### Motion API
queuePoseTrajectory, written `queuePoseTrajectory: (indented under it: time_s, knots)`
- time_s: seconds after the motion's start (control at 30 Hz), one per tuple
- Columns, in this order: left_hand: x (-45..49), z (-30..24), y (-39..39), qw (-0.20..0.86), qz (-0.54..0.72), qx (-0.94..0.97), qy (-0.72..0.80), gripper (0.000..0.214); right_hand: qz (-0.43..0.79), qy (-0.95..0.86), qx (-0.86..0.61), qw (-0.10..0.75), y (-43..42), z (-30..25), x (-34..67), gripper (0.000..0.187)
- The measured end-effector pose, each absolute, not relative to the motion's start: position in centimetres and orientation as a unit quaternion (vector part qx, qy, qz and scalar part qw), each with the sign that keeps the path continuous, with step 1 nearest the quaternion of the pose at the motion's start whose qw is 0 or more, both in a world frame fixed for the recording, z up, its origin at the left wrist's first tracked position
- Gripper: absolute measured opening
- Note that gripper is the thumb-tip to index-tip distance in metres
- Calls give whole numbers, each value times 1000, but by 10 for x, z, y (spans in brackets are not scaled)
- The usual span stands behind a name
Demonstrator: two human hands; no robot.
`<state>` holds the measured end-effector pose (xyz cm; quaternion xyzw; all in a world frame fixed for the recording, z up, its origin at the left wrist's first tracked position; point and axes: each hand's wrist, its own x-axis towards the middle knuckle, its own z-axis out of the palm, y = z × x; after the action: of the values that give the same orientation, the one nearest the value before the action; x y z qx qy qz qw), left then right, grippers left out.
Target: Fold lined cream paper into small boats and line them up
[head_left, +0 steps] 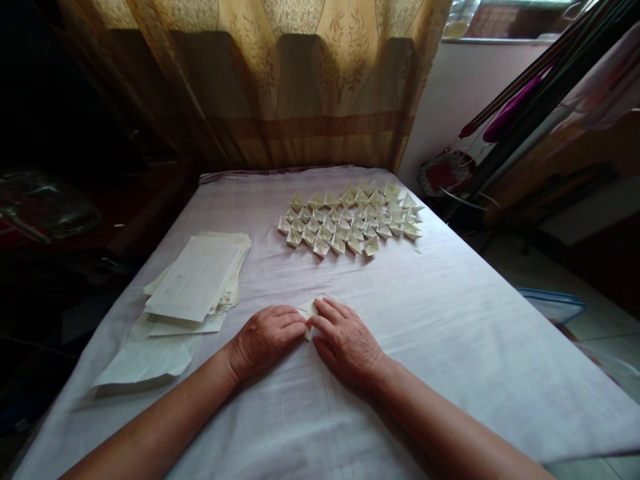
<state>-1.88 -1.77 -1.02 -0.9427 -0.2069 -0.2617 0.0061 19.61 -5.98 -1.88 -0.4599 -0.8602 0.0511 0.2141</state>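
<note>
My left hand point(265, 337) and my right hand point(343, 340) lie side by side on a cloth-covered table point(450, 333), fingertips meeting over a small folded piece of pale paper point(306, 309). Both hands press down on it with fingers drawn together; most of the paper is hidden under them. Farther back on the cloth lies a cluster of several small folded paper shapes point(350, 217), set out in rows. To the left of my left hand sits a loose stack of paper sheets point(197, 277).
More sheets point(143, 363) spread at the table's left edge. A patterned curtain point(280, 80) hangs behind the table. Leaning rods and fabric point(540, 93) stand at the right, with a blue-rimmed object point(553, 305) on the floor. The left side is dark clutter.
</note>
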Motion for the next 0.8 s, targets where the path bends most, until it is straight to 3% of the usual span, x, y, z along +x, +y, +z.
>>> queuePoseTrajectory:
  time_s: [0.4,0.6,0.8]
  knots:
    - [-11,-1,-7,-112,-183,-948,-235,23,36,-885,-401,234,-62,-16,207,28]
    - [-11,-2,-10,-172,-203,-924,-274,11,48,-883,-411,220,-65,-14,205,28]
    - [-6,-7,-14,-186,-228,-900,-321,11,57,-898,-401,174,-65,-11,206,35]
